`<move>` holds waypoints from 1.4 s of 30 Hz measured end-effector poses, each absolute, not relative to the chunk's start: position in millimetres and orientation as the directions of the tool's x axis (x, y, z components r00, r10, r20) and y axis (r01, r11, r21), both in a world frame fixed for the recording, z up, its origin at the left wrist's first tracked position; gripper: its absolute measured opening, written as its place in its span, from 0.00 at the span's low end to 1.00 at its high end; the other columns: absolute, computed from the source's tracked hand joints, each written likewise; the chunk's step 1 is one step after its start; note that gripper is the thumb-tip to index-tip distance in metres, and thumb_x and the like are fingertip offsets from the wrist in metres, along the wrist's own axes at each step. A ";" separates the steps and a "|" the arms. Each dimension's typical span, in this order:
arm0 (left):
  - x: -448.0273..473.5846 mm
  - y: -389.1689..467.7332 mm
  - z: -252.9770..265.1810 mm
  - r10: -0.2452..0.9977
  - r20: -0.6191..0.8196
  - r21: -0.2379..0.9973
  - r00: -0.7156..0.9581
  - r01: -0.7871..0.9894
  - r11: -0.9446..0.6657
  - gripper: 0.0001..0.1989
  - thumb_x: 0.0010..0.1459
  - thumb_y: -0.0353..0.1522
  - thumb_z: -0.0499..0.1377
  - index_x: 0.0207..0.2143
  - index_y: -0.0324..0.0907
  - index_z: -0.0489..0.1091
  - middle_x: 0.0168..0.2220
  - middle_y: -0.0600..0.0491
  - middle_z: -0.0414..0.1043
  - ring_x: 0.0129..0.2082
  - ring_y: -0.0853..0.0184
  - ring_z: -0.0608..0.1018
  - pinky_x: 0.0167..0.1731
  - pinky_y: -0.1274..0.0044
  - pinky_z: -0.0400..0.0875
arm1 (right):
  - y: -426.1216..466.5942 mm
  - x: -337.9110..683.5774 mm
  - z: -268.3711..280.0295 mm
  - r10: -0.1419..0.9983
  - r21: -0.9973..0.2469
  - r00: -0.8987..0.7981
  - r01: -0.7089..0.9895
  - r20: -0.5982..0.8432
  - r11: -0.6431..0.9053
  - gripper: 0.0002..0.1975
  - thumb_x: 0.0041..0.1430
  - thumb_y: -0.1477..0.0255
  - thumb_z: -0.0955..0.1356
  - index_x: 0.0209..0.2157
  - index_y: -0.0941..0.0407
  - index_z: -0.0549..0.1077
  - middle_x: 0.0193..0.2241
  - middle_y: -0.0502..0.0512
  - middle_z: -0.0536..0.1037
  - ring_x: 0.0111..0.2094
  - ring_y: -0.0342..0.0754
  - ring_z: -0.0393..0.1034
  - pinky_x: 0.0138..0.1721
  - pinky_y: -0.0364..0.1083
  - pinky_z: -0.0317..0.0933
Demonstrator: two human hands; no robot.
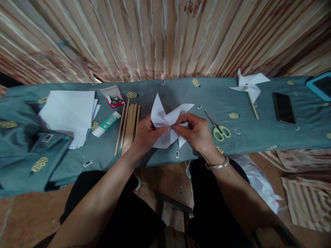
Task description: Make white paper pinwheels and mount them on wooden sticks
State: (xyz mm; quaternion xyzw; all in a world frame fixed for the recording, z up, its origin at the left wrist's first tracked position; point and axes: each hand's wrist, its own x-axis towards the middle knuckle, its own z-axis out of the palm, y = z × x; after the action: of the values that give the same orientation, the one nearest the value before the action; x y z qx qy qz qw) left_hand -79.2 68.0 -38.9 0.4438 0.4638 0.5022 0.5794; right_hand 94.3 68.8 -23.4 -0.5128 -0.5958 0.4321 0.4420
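Between my hands is a white paper pinwheel (pixel 165 119) with its pointed blades folded in toward the middle. My left hand (pixel 148 135) grips it from the left, thumb pressed near the centre. From the other side, my right hand (pixel 193 131) pinches a folded blade close to the same spot. The fingertips partly hide the centre, so I cannot tell whether a pin is there. Left of my hands lies a row of thin wooden sticks (pixel 130 124). Green-handled scissors (pixel 219 131) rest to the right of my right hand.
Farther left are a stack of white paper (pixel 69 112), a glue stick (pixel 106 124) and an open red-and-white box (pixel 113 98) of small metal pieces. To the right lie a pinwheel on a stick (pixel 248 88), a phone (pixel 283 107) and a blue-edged device (pixel 319 86). A curtain (pixel 155 41) hangs behind.
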 end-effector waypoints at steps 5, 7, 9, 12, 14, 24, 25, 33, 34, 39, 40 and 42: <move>-78.0 66.4 -39.2 0.997 -0.075 0.990 0.007 -0.119 0.075 0.28 0.36 0.36 0.74 0.42 0.38 0.77 0.34 0.51 0.80 0.33 0.63 0.80 0.32 0.75 0.74 | 67.2 94.3 -24.6 0.992 -0.949 -0.080 0.293 0.095 0.115 0.05 0.49 0.70 0.73 0.28 0.54 0.75 0.23 0.46 0.74 0.25 0.42 0.63 0.29 0.45 0.56; -78.7 65.8 -40.0 0.997 -0.074 0.993 -0.010 -0.092 0.072 0.29 0.36 0.35 0.74 0.45 0.38 0.77 0.35 0.51 0.80 0.34 0.63 0.80 0.31 0.76 0.74 | 66.6 94.3 -23.6 0.991 -0.941 -0.085 0.315 0.103 0.125 0.04 0.49 0.70 0.73 0.28 0.54 0.75 0.23 0.46 0.74 0.24 0.42 0.62 0.28 0.44 0.55; -79.3 65.3 -41.1 0.997 -0.077 0.994 -0.017 -0.073 0.075 0.29 0.37 0.34 0.73 0.46 0.37 0.77 0.35 0.51 0.80 0.34 0.63 0.80 0.30 0.76 0.74 | 66.1 94.2 -22.0 0.990 -0.933 -0.085 0.333 0.114 0.136 0.04 0.49 0.70 0.73 0.27 0.54 0.75 0.22 0.46 0.73 0.24 0.41 0.61 0.27 0.44 0.54; -79.4 64.8 -42.6 0.996 -0.085 0.994 -0.011 -0.069 0.084 0.28 0.39 0.33 0.72 0.46 0.38 0.77 0.35 0.51 0.81 0.33 0.63 0.80 0.29 0.76 0.74 | 65.5 94.1 -20.2 0.991 -0.932 -0.083 0.338 0.106 0.129 0.04 0.49 0.70 0.73 0.27 0.55 0.75 0.21 0.45 0.73 0.22 0.40 0.59 0.26 0.43 0.52; -78.8 64.5 -43.1 0.996 -0.094 0.993 -0.003 -0.077 0.093 0.26 0.40 0.33 0.71 0.45 0.39 0.78 0.35 0.51 0.81 0.33 0.63 0.80 0.30 0.75 0.75 | 65.0 94.1 -20.1 0.993 -0.937 -0.082 0.331 0.090 0.112 0.05 0.48 0.70 0.74 0.27 0.55 0.75 0.22 0.46 0.73 0.22 0.40 0.59 0.25 0.43 0.52; -71.3 62.0 -40.6 0.987 -0.161 0.965 -0.002 -0.212 0.157 0.18 0.39 0.31 0.70 0.38 0.40 0.78 0.33 0.52 0.81 0.32 0.64 0.81 0.32 0.74 0.76 | 62.8 95.3 -21.9 0.994 -0.963 -0.095 0.258 0.051 0.074 0.08 0.48 0.69 0.74 0.30 0.55 0.75 0.25 0.47 0.74 0.24 0.41 0.63 0.26 0.44 0.55; -70.7 61.7 -40.0 0.984 -0.176 0.960 -0.006 -0.224 0.170 0.17 0.39 0.31 0.70 0.36 0.40 0.78 0.32 0.53 0.81 0.31 0.64 0.80 0.31 0.74 0.76 | 62.8 95.1 -21.9 0.994 -0.972 -0.102 0.225 0.050 0.072 0.09 0.48 0.69 0.74 0.32 0.54 0.74 0.26 0.47 0.75 0.25 0.42 0.63 0.26 0.44 0.56; -69.0 59.5 -29.8 0.957 -0.286 0.919 -0.047 -0.296 0.260 0.15 0.36 0.31 0.72 0.30 0.39 0.77 0.28 0.54 0.79 0.27 0.67 0.78 0.27 0.77 0.71 | 62.6 97.5 -25.8 0.992 -1.000 -0.121 0.012 0.020 0.022 0.15 0.48 0.67 0.76 0.36 0.53 0.72 0.31 0.48 0.80 0.31 0.45 0.73 0.33 0.45 0.67; -68.7 59.4 -28.4 0.956 -0.288 0.917 -0.052 -0.301 0.260 0.15 0.36 0.32 0.72 0.30 0.39 0.77 0.28 0.54 0.79 0.27 0.67 0.78 0.27 0.77 0.71 | 62.7 98.6 -26.3 0.992 -1.000 -0.121 0.010 0.018 0.019 0.15 0.48 0.66 0.76 0.36 0.53 0.72 0.31 0.49 0.80 0.31 0.45 0.74 0.34 0.46 0.68; -66.0 59.3 -24.8 0.957 -0.283 0.915 -0.058 -0.317 0.251 0.15 0.34 0.31 0.72 0.29 0.39 0.77 0.27 0.54 0.79 0.26 0.68 0.76 0.28 0.77 0.71 | 63.7 101.6 -27.3 0.992 -1.000 -0.127 -0.004 -0.006 -0.006 0.16 0.47 0.65 0.77 0.35 0.54 0.72 0.31 0.49 0.81 0.30 0.44 0.74 0.33 0.45 0.70; -65.3 59.2 -24.6 0.958 -0.279 0.917 -0.059 -0.313 0.247 0.14 0.34 0.31 0.72 0.28 0.39 0.78 0.26 0.54 0.79 0.26 0.68 0.76 0.28 0.77 0.71 | 63.8 101.2 -27.2 0.992 -1.000 -0.126 -0.002 -0.005 -0.006 0.16 0.46 0.65 0.78 0.34 0.54 0.72 0.31 0.49 0.81 0.30 0.44 0.74 0.33 0.45 0.70; -63.9 59.0 -24.8 0.962 -0.264 0.924 -0.074 -0.306 0.230 0.13 0.34 0.31 0.72 0.28 0.40 0.77 0.26 0.54 0.79 0.26 0.68 0.76 0.28 0.77 0.71 | 63.7 99.7 -26.8 0.992 -1.000 -0.123 0.019 -0.003 -0.001 0.16 0.45 0.65 0.78 0.34 0.54 0.72 0.30 0.48 0.80 0.29 0.44 0.72 0.32 0.45 0.69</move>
State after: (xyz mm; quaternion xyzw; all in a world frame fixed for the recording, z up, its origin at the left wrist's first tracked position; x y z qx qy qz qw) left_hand -63.9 59.0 -24.8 0.3238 0.5067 0.5292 0.5987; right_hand 99.7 63.7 -26.8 -0.4735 -0.5341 0.5256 0.4629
